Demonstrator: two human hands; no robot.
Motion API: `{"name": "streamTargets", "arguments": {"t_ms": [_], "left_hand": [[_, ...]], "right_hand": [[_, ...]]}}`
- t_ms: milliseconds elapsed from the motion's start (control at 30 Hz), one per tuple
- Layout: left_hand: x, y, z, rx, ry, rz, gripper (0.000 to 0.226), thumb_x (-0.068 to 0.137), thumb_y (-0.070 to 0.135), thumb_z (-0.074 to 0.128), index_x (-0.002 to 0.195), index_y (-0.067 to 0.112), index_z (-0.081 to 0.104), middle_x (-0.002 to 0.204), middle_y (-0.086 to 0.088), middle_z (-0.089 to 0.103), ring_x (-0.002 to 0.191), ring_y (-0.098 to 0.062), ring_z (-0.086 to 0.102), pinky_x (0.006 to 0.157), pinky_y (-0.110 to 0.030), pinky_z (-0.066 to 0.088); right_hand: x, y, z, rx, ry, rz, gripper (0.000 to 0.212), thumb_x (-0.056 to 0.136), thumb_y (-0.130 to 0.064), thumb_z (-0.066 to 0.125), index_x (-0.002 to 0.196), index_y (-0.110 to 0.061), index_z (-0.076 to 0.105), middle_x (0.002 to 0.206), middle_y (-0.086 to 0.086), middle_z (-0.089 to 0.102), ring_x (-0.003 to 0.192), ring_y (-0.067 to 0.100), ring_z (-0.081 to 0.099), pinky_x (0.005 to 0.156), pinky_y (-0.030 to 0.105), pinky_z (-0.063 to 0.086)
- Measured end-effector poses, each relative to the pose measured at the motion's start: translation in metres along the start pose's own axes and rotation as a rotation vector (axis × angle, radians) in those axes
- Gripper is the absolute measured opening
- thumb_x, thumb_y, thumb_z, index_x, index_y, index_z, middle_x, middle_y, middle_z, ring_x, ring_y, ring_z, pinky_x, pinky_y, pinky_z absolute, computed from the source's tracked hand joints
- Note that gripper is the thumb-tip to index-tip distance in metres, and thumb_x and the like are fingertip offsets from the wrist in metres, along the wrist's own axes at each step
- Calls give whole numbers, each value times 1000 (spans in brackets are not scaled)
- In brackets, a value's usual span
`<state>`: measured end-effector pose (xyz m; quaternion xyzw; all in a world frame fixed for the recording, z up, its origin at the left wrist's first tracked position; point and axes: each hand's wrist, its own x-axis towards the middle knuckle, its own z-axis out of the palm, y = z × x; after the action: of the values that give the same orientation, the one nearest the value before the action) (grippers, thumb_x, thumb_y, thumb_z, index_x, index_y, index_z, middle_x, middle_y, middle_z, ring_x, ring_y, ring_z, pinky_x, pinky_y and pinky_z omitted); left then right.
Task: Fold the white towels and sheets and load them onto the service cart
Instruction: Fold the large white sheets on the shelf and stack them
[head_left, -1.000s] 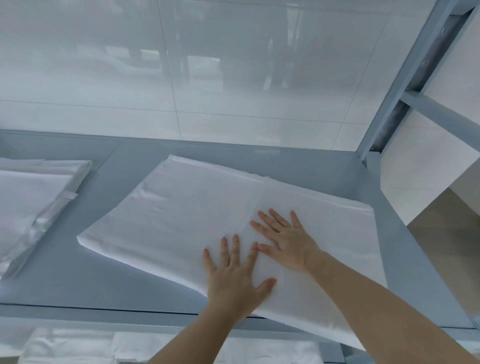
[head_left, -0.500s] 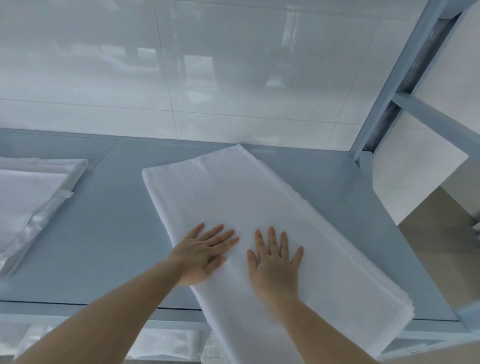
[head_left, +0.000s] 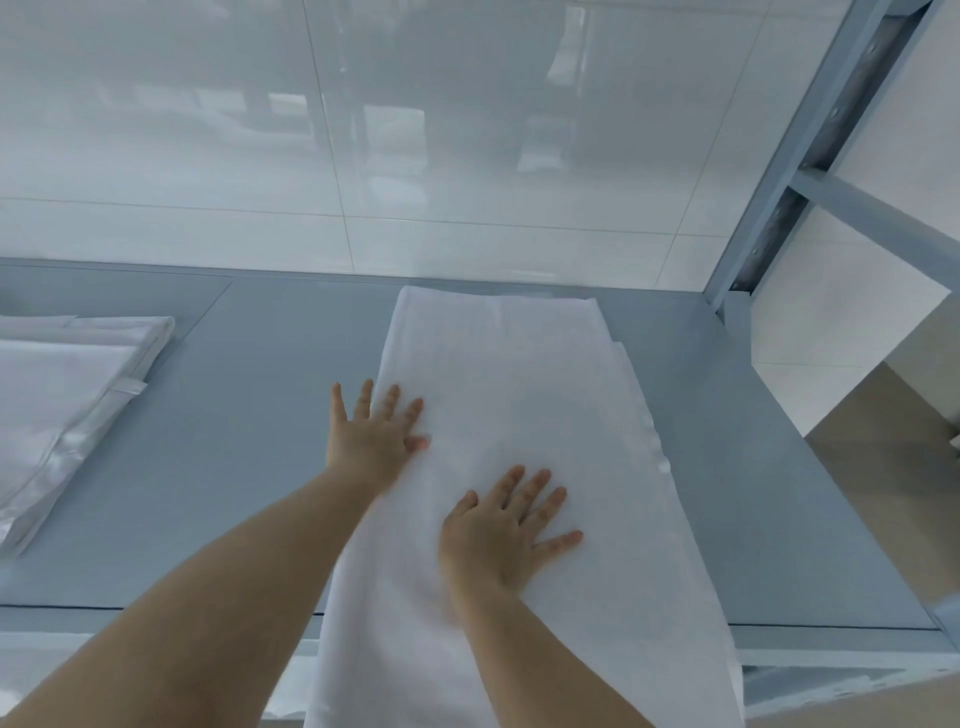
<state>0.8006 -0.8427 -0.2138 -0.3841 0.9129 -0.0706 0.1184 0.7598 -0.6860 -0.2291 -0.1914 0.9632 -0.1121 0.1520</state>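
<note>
Both hands flat, fingers spread: left hand (head_left: 371, 441) on folded sheet's (head_left: 519, 405) left edge, right hand (head_left: 501, 535) mid-sheet; sheet overhung shelf (head_left: 260, 415).

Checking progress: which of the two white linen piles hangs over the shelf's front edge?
The long folded sheet under both hands; the other pile, at left, lies wholly on the shelf.

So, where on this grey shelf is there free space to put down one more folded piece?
The widest bare patch of the grey shelf lies between the folded stack at the left and the long white sheet. A narrower strip runs between the sheet's right edge and the shelf's right side. The middle is crowded: left hand and right hand press flat there.
</note>
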Motion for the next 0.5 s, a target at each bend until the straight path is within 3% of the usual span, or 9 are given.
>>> {"name": "streamTargets", "arguments": {"t_ms": [133,200,300,500], "left_hand": [[-36,39,10,-275,62,-144,54,102,34,18,154,27,6,162,-6,1,148,-32,-5,116,-57,-3],[-57,55,23,-348,104,-138,60,97,50,13,154,31,2,162,-7,0,148,-29,-9,116,-52,-9],[-74,59,35,-313,118,-80,79,78,71,-11,149,38,-14,161,-5,-11,147,-27,-17,110,-48,-24],[-74,53,39,-268,130,-29,80,73,76,-14,142,38,-28,159,-6,-19,145,-29,-23,111,-53,-21]], "right_hand": [[6,13,1,-59,21,-193,68,97,-51,19,153,-22,-8,158,8,-21,143,33,-25,102,66,-23],[25,26,-7,-112,54,-340,64,97,-55,18,151,-34,-8,160,0,-18,143,31,-25,103,67,-21],[63,43,-28,-226,73,-490,62,94,-64,16,149,-45,-2,161,-9,-9,146,25,-16,106,67,-16],[85,100,-34,-273,124,-300,68,81,-72,-7,144,-49,-19,159,-9,-17,146,21,-18,108,65,-13]]}}
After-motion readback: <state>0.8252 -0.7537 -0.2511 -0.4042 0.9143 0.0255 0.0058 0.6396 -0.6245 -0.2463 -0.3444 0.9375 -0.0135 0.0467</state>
